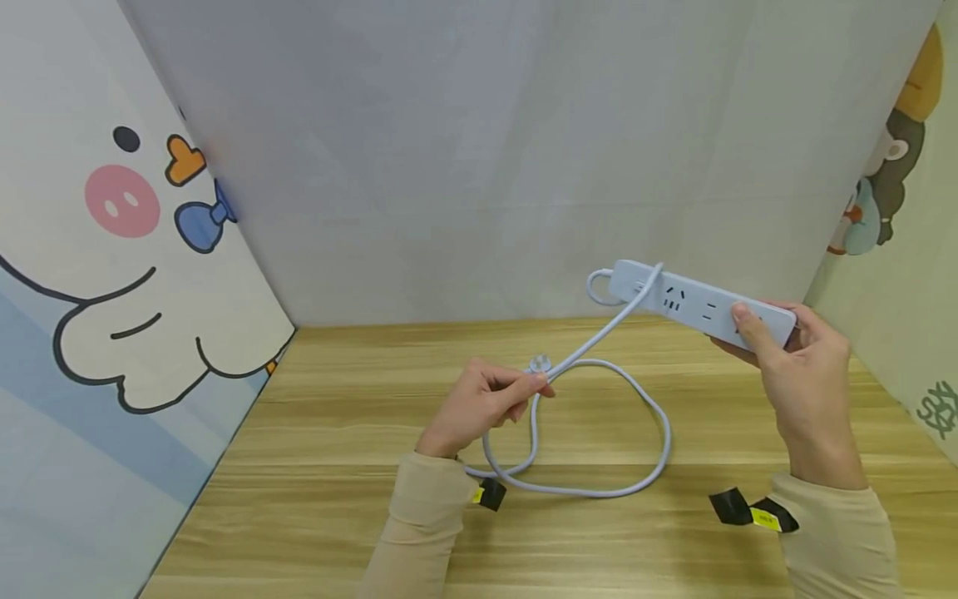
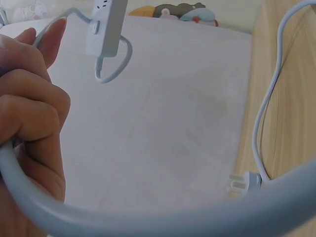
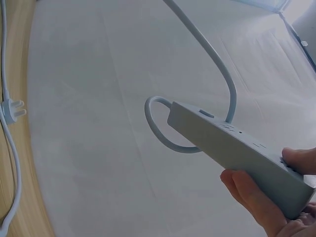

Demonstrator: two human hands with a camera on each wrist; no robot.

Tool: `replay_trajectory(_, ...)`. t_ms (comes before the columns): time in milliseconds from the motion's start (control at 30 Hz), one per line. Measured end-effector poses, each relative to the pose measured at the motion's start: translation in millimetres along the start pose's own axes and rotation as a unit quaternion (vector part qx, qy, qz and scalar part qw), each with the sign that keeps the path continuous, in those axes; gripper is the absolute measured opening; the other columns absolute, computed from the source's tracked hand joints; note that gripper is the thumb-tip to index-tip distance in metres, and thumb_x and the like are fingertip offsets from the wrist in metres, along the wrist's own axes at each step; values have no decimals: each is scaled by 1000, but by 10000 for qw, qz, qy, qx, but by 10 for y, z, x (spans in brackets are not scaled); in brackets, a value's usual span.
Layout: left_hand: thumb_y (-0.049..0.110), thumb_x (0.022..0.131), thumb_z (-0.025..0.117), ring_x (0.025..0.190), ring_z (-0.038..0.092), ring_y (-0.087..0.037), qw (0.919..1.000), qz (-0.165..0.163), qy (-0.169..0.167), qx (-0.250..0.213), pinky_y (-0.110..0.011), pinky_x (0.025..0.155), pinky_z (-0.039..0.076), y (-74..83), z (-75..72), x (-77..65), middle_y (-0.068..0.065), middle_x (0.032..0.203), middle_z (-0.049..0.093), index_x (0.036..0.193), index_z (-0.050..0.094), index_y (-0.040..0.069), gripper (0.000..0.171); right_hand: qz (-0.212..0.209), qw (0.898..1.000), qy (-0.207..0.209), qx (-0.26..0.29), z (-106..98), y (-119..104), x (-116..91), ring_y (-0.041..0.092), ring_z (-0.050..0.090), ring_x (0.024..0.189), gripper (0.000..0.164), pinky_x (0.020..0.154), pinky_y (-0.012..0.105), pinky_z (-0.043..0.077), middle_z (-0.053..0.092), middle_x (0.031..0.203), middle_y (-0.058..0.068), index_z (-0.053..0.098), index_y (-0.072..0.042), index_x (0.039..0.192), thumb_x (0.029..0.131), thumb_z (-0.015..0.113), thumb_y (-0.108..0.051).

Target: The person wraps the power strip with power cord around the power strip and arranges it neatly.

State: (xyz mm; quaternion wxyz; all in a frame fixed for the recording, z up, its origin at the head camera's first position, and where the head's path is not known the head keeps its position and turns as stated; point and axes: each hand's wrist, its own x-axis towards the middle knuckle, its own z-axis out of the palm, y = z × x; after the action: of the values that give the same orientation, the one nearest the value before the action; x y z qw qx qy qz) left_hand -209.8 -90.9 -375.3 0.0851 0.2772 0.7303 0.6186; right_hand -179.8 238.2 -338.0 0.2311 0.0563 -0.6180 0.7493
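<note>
A white power strip (image 1: 696, 301) is held up above the table, its socket face toward the head camera. My right hand (image 1: 812, 366) grips its right end, thumb on the face and fingers behind. From the far end the cord (image 1: 599, 339) makes a small loop, passes behind the strip and crosses over its face. My left hand (image 1: 482, 403) pinches that cord between thumb and fingers, some distance from the strip. More cord lies in a wide loop on the table. Just beyond the left fingertips is the plug (image 1: 540, 363); its prongs show in the left wrist view (image 2: 237, 183).
The wood-grain table (image 1: 337, 516) meets a pale back wall (image 1: 449, 166). A cartoon-printed panel (image 1: 67, 349) stands at the left, another panel (image 1: 906, 316) at the right. Black and yellow tags (image 1: 765, 517) are at the sleeve cuffs.
</note>
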Motion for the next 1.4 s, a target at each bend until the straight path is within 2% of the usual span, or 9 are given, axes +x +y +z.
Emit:
replay_trajectory(233, 26, 102, 64, 51, 36, -12, 9994, -180, -268, -144, -21, 47, 25, -9, 4, 8, -2, 57, 51, 98, 80, 4, 27, 12, 9999, 138, 2, 34, 6, -20, 9, 69, 99, 19, 79, 20, 58, 63, 113, 4, 66, -2, 112, 94, 71, -6)
replay_trajectory(433, 22, 103, 61, 54, 41, -12, 9970, -412, -639, -173, -20, 48, 27, -22, 47, 29, -2, 60, 53, 103, 78, 0, 28, -79, 9980, 522, 337, 118, -1, -41, 15, 69, 102, 23, 79, 24, 59, 65, 111, 9, 64, 7, 113, 93, 71, -3)
replay_trajectory(600, 24, 104, 60, 55, 37, -10, 9935, -666, -838, -395, -20, 50, 25, -20, 103, 62, 0, 61, 51, 106, 75, -4, 32, -301, 9901, 726, 1163, 201, 8, -42, 25, 70, 106, 19, 78, 32, 60, 62, 113, 19, 64, 12, 106, 92, 70, 2)
replay_trajectory(800, 25, 104, 59, 49, 28, -10, 9929, -773, -772, -466, -22, 48, 23, -65, 108, 88, 0, 60, 50, 106, 76, -3, 33, -401, 9736, 111, 2243, 226, -12, -43, 30, 72, 106, 17, 80, 40, 60, 64, 115, 23, 63, 17, 105, 95, 64, 4)
replay_trajectory(867, 27, 104, 60, 48, 27, -10, 9939, -788, -656, -414, -22, 47, 22, -89, 102, 89, 0, 59, 48, 108, 76, -1, 33, -303, 9653, -235, 2585, 209, -15, -42, 31, 73, 108, 19, 83, 41, 59, 66, 117, 23, 62, 18, 112, 98, 59, 5)
replay_trajectory(1000, 33, 104, 60, 49, 29, -11, 9949, -880, -400, -305, -22, 47, 23, -115, 103, 96, 2, 58, 48, 110, 77, 4, 34, 109, 9378, -850, 3364, 168, 1, -30, 36, 73, 107, 27, 89, 44, 56, 69, 120, 25, 59, 18, 124, 103, 48, 4)
replay_trajectory(1133, 37, 103, 60, 49, 30, -10, 9933, -1025, -329, -424, -22, 47, 24, -130, 105, 106, 2, 58, 48, 109, 78, 5, 37, 367, 9084, -1238, 3977, 137, 32, -10, 40, 72, 106, 33, 91, 45, 55, 68, 123, 28, 57, 17, 130, 107, 40, 0)
replay_trajectory(1200, 38, 103, 60, 49, 30, -10, 9924, -1068, -350, -504, -22, 48, 25, -148, 103, 111, 2, 58, 49, 107, 77, 4, 38, 423, 8990, -1396, 4129, 113, 47, 0, 39, 72, 107, 35, 92, 46, 56, 68, 123, 29, 56, 17, 131, 108, 36, -1)
replay_trajectory(1400, 36, 102, 63, 50, 30, -9, 9883, -1157, -98, -985, -22, 49, 24, -253, 80, 129, 4, 59, 48, 84, 72, 5, 37, 717, 8619, -2012, 4600, -13, 63, 37, 42, 70, 110, 43, 91, 48, 56, 66, 126, 31, 56, 16, 131, 111, 25, -5)
